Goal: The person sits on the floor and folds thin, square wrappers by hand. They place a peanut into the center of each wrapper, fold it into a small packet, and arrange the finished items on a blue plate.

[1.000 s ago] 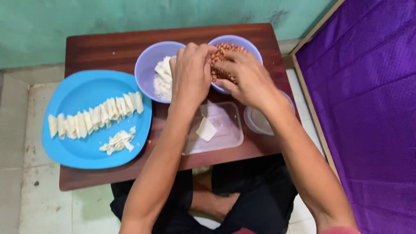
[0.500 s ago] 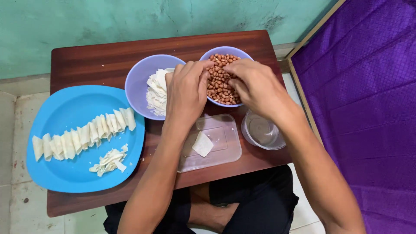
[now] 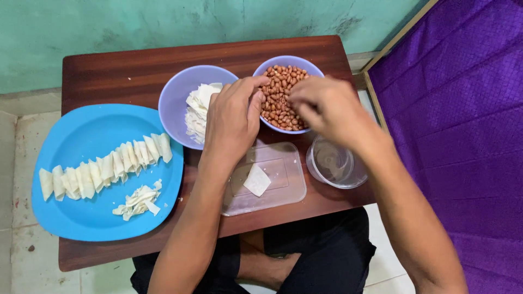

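I note both hands over the peanut bowl (image 3: 283,98) at twelve o'clock: left hand (image 3: 231,122) loosely curled, right hand (image 3: 321,106) pinching; contents indiscernible. Rolled wrappers (image 3: 106,166) line the blue plate (image 3: 71,218) at nine; unrolled wrappers (image 3: 199,109) remain.

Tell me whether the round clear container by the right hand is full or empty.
Empty: the round clear container stands upright on the table, and its bare bottom shows through.

Seen from above, two hands meet over a bowl of peanuts (image 3: 280,92) on a small wooden desk (image 3: 136,71). The left hand (image 3: 231,122) rests at its rim; the right hand (image 3: 321,106) hovers with fingers pinched. Beside it sit a bowl of white wrappers (image 3: 188,103) and a blue plate (image 3: 92,212) with folded wrappers.
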